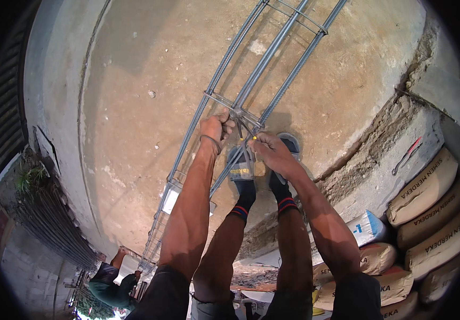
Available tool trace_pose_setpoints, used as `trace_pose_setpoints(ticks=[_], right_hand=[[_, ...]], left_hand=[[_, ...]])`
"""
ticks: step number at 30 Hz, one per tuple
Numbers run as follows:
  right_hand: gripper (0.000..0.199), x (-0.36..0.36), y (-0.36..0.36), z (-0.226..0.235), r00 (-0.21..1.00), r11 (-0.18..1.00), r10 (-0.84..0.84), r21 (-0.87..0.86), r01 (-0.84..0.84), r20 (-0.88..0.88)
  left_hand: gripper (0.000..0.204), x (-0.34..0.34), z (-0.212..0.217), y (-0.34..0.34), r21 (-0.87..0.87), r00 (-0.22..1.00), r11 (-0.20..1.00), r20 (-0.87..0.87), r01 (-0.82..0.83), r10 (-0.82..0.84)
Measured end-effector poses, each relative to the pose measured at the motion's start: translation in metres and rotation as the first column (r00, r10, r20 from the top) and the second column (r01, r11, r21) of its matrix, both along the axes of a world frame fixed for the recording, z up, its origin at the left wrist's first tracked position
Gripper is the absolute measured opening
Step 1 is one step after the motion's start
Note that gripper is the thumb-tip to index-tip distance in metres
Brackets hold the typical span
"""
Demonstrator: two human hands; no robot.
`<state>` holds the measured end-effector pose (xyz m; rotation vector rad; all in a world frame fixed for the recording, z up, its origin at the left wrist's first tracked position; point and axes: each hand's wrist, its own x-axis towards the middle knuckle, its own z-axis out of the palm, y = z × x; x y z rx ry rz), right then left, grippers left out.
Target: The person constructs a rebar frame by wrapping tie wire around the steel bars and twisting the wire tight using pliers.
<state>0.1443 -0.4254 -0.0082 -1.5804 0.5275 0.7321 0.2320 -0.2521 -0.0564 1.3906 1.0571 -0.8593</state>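
A long cage of grey ribbed steel bars (286,90) runs diagonally across the ground, with thin square stirrups (222,100) around it. At the stirrup in front of me, a pair of dark pincers (236,113) has its head against the bars. Its handles, with bits of yellow, point back toward me. My right hand (273,152) is closed on a handle end. My left hand (216,129), a dark band at its wrist, is closed beside the pincers' head; whatever its curled fingers pinch is hidden. My sandalled feet (242,168) stand beneath the cage.
Stacked brown cement bags (422,186) lie at the right, near a red-handled tool (407,154) on a concrete ledge. A rough broken edge (371,141) borders the ground. A bundle of bars (54,213) lies left. Another person (113,285) bends at the cage's lower-left end.
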Motion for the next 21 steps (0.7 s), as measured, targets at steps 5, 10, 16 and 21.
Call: trace_pose_setpoints(ticks=[5, 10, 16, 21], right_hand=[[0.037, -0.017, 0.045, -0.025, 0.975, 0.969, -0.220, -0.119, 0.215, -0.031], [0.028, -0.021, 0.038, -0.016, 0.908, 0.911, -0.281, 0.211, 0.354, -0.309], [0.039, -0.015, 0.052, -0.022, 0.798, 0.804, -0.319, 0.299, 0.514, -0.512], [0.042, -0.020, 0.094, -0.039, 0.766, 0.727, -0.356, 0.356, 0.587, -0.535]], left_hand=[[0.027, -0.001, 0.005, -0.003, 0.087, 0.995, 0.991, 0.009, 0.098, -0.099], [0.028, -0.010, 0.006, -0.005, 0.383, 0.836, 0.842, 0.247, 0.381, -0.491], [0.020, -0.010, 0.001, -0.006, 0.422, 0.796, 0.847, 0.363, 0.323, -0.485], [0.015, -0.004, 0.004, -0.005, 0.141, 0.981, 0.988, 0.173, 0.058, -0.082]])
